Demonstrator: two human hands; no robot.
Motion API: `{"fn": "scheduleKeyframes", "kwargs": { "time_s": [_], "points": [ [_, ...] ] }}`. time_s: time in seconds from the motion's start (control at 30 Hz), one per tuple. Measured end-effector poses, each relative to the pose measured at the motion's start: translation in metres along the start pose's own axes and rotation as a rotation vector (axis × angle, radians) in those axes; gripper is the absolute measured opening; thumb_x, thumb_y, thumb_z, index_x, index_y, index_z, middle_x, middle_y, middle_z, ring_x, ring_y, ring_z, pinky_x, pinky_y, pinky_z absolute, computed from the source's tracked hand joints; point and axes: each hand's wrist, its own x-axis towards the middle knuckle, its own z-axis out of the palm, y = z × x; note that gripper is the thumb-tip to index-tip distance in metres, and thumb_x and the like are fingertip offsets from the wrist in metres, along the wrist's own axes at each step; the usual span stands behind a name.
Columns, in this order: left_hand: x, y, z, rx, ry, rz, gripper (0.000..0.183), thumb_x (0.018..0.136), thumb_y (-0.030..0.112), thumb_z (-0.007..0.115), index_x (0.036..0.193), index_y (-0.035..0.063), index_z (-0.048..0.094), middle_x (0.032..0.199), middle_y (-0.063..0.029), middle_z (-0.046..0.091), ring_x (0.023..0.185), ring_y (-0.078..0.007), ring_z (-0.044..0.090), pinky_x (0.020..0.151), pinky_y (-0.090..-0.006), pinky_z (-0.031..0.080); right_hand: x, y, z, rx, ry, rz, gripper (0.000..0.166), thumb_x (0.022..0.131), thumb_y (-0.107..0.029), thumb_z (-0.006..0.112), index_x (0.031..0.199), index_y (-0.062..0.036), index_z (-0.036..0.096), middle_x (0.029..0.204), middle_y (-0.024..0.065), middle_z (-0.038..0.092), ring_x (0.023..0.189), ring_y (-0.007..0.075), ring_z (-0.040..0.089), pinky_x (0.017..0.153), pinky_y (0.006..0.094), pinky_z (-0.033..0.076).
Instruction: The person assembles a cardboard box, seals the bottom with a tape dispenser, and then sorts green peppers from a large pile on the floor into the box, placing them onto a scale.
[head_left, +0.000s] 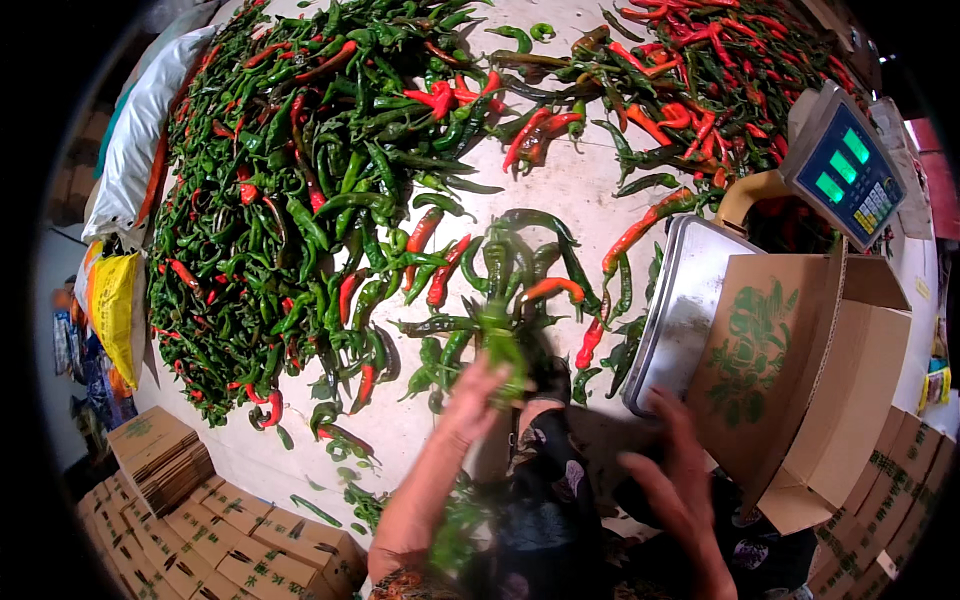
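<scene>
Green peppers (499, 341), blurred by motion, are held in my left hand (480, 397) in front of me. My right hand (671, 465) has its fingers apart and holds nothing, close to the left lower side of a digital platform scale (690, 300). An open cardboard box (757, 360) with a printed green pepper picture lies tilted on the scale's metal plate. A large heap of green peppers (300, 187) with some red ones spreads on the pale surface at the left. Mostly red peppers (697, 127) lie at the upper right. Loose peppers, one orange-red (555, 287), lie just beyond my left hand.
The scale's lit display (844, 165) stands at the right. A stack of flattened cartons (161, 457) sits at the lower left above packed printed boxes (247, 540). White (146, 135) and yellow (116, 315) sacks line the left edge. More boxes (877, 480) stand at the lower right.
</scene>
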Motion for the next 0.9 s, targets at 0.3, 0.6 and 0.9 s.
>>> {"fn": "scheduleKeyframes", "kwargs": {
  "time_s": [0.3,0.6,0.9],
  "points": [
    [0.030,-0.012,0.017,1.122,0.260,0.734,0.029,0.085,0.019,0.062,0.107,-0.0004,0.063,0.097,-0.0146,0.064,0.091,-0.0266,0.061,0.082,-0.0346,0.048,0.086,0.101,0.090,1.145,0.144,0.500,0.021,0.080,-0.011,0.070,0.098,-0.0040,0.061,0.084,0.0039,0.062,0.073,0.0164,0.060,0.065,0.0309,0.049],
    [0.135,0.064,-0.009,1.348,0.768,1.013,0.024,0.072,0.016,0.070,0.083,0.0014,0.055,0.079,-0.0163,0.058,0.073,-0.0334,0.057,0.067,-0.0422,0.045,0.089,0.105,0.092,1.089,-0.035,0.506,0.019,0.079,-0.004,0.070,0.096,-0.0035,0.062,0.084,0.0019,0.061,0.072,0.0138,0.059,0.064,0.0276,0.048],
    [0.033,0.000,0.052,1.184,-0.062,0.784,0.018,0.074,0.005,0.071,0.089,0.0010,0.061,0.084,-0.0122,0.063,0.081,-0.0244,0.062,0.076,-0.0327,0.048,0.098,0.101,0.092,1.387,-0.133,0.403,0.038,0.085,-0.002,0.059,0.122,-0.0037,0.053,0.110,0.0079,0.061,0.101,0.0204,0.059,0.083,0.0329,0.048]
  ]
}}
